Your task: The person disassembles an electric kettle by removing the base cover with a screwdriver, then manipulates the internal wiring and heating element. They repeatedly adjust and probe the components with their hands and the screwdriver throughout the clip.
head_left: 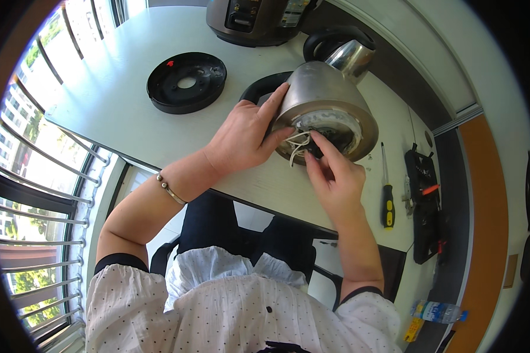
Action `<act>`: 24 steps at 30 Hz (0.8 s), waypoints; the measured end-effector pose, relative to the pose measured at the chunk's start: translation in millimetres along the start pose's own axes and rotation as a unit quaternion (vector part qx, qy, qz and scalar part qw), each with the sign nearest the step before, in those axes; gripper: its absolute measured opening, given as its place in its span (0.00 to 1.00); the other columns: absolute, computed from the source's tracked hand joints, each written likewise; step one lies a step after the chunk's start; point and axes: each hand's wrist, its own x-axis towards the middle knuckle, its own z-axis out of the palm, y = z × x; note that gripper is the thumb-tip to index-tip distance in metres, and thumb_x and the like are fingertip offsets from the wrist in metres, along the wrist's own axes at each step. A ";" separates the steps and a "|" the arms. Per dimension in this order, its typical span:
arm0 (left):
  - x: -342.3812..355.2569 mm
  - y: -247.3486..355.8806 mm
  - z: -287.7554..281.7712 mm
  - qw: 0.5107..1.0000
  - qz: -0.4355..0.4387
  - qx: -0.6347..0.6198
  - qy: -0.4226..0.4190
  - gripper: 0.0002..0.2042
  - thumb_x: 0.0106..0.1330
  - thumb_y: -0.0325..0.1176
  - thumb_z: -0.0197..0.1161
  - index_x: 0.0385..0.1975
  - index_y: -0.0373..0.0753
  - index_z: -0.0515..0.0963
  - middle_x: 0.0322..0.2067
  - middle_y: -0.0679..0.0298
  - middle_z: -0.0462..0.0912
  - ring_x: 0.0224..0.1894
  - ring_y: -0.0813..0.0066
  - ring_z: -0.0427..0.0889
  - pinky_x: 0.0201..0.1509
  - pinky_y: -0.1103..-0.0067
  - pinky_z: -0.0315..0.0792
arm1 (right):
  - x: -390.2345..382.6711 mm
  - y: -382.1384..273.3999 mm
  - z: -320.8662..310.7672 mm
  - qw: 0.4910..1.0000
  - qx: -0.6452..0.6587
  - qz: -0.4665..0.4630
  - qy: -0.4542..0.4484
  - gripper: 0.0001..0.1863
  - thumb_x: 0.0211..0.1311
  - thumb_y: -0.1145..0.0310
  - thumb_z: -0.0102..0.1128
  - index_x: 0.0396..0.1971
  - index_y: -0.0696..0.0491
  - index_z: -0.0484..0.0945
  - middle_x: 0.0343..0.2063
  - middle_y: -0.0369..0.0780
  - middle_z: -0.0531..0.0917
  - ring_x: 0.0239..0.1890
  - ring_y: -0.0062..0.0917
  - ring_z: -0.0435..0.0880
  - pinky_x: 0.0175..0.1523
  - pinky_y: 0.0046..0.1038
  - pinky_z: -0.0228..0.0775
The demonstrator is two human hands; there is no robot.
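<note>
A brushed steel kettle [330, 88] lies tipped on the table with its uncovered underside facing me. My left hand [241, 135] is closed on the kettle's left side, thumb at the lower rim, beside its black handle [258, 88]. White wires [295, 147] hang out of the open bottom around a dark part. At that opening my right hand [341, 173] has thumb and index finger bent in a pinch at a small black part [315, 148] next to the wires. The fingertips partly cover what they grip. Away to the left sits a round black base cover [165, 91].
A yellow-and-black screwdriver [387, 203] lies to the right, beside an opened black tool case [425, 226]. At the back stands a dark electric cooker [247, 23]. A plastic bottle [438, 312] is at the lower right. Barred windows line the left.
</note>
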 end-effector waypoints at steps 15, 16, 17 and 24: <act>-1.0 1.7 -1.2 1.000 0.026 0.017 -0.003 0.39 0.55 0.39 0.65 0.63 0.29 0.54 0.23 0.51 0.78 0.29 0.49 0.75 0.41 0.68 0.67 | -3.3 -0.8 3.4 0.995 0.079 0.049 -0.032 0.20 0.50 0.80 0.63 0.46 0.56 0.73 0.10 0.34 0.73 0.10 0.17 0.71 0.18 0.18 0.62; -1.2 2.1 -1.4 1.000 0.023 0.018 -0.003 0.39 0.55 0.39 0.65 0.63 0.29 0.54 0.24 0.51 0.78 0.30 0.49 0.75 0.41 0.67 0.67 | -3.3 -0.7 3.5 0.995 0.079 0.048 -0.032 0.20 0.50 0.80 0.63 0.45 0.56 0.73 0.10 0.34 0.72 0.10 0.17 0.71 0.18 0.18 0.62; -1.3 1.9 -1.0 1.000 0.023 0.015 -0.001 0.39 0.55 0.39 0.65 0.63 0.29 0.54 0.24 0.50 0.78 0.30 0.49 0.75 0.41 0.67 0.67 | -3.4 -0.5 3.6 0.995 0.081 0.049 -0.032 0.20 0.50 0.80 0.63 0.45 0.56 0.73 0.10 0.33 0.72 0.10 0.17 0.71 0.18 0.18 0.61; -1.2 3.0 -1.3 1.000 0.019 0.010 -0.002 0.38 0.55 0.37 0.65 0.63 0.29 0.54 0.25 0.50 0.78 0.30 0.49 0.74 0.40 0.67 0.68 | -5.6 -0.4 0.0 0.993 0.087 0.068 -0.043 0.21 0.50 0.80 0.62 0.47 0.56 0.73 0.10 0.33 0.72 0.10 0.15 0.70 0.17 0.17 0.60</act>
